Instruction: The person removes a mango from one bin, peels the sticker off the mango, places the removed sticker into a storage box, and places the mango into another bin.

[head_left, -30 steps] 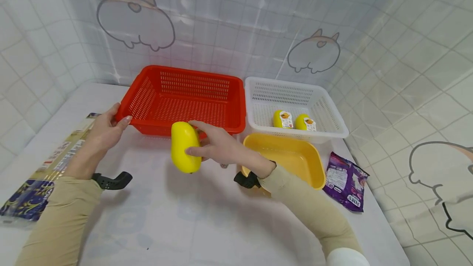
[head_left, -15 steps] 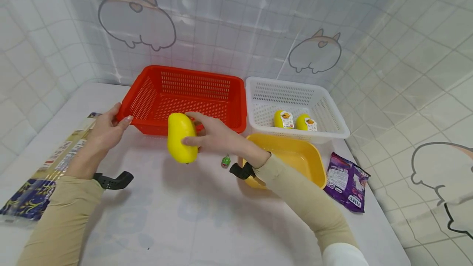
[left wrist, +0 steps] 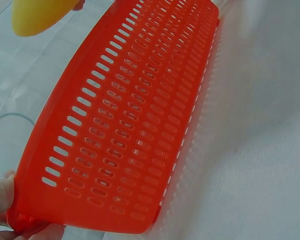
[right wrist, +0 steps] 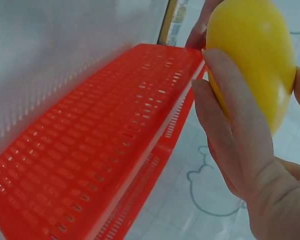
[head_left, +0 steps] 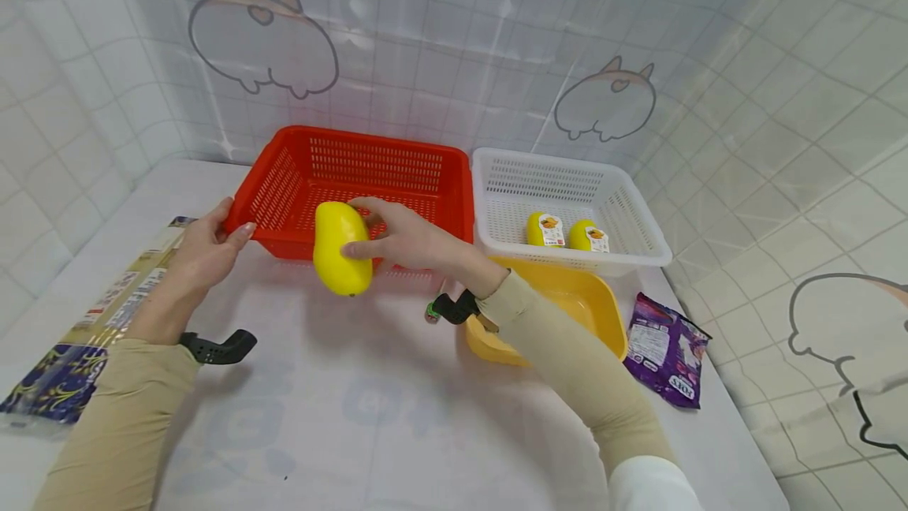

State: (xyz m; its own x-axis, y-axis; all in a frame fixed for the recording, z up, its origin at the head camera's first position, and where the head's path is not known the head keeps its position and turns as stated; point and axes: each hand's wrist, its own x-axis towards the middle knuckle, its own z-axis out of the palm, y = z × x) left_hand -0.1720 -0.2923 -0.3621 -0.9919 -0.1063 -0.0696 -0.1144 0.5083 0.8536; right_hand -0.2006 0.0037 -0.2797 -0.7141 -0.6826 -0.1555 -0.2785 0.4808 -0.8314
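The yellow mango (head_left: 341, 248) is up off the table, held at the front rim of the red basket (head_left: 397, 150), and the right hand (head_left: 405, 244) has it wrapped: fingers curled over the top and far side, thumb across the near face. The right wrist view shows that grip close up, the fingers (right wrist: 235, 125) lying along the smooth skin. It looks a glossy, rounded piece, likely light and firm like a plastic model, and that sheen suggests it could slip; the sensible hold is where the person has it, around the fat middle rather than at the tapered tip.

Over on the other side, the left hand (head_left: 206, 247) grips the basket's near left corner, fingers curled over the rim, and the left wrist view has the thumb (left wrist: 1, 195) pressed at that corner.

Against the picture of a second ago, the mango has climbed and drifted back toward the basket, from low over the table to level with the rim. The right forearm has lifted away from the yellow tub (head_left: 576, 300), while the left hand has not budged.

Two more mangoes (head_left: 542, 229) sit in the white basket (head_left: 567, 172), with a purple packet (head_left: 664, 357) lying beside the tub.
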